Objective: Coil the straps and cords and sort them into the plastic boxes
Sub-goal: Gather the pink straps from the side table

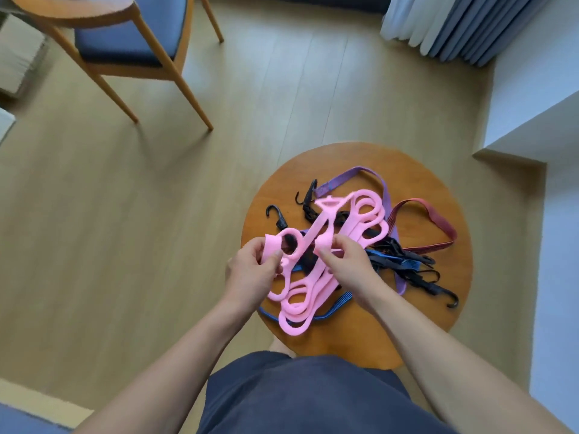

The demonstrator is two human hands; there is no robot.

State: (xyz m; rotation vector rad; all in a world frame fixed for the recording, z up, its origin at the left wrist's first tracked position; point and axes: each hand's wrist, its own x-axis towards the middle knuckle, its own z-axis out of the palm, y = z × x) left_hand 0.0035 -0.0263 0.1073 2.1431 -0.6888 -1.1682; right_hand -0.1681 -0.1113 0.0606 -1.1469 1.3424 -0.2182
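Presently the pink strap (341,227), full of looped holes, was held above the round table (438,308); left hand (250,272) pinched one end, right hand (347,261) gripped mid-length. Beneath lay purple strap (354,175), red strap (438,220), blue cord (338,303), and black hooks (275,214). Chair (131,42) stood well apart.

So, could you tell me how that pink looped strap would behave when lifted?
Probably floppy: the pink looped strap sags below the left hand and right hand. Likely light, as pinches alone carry it. Its loops might snag the black hooks nearby.
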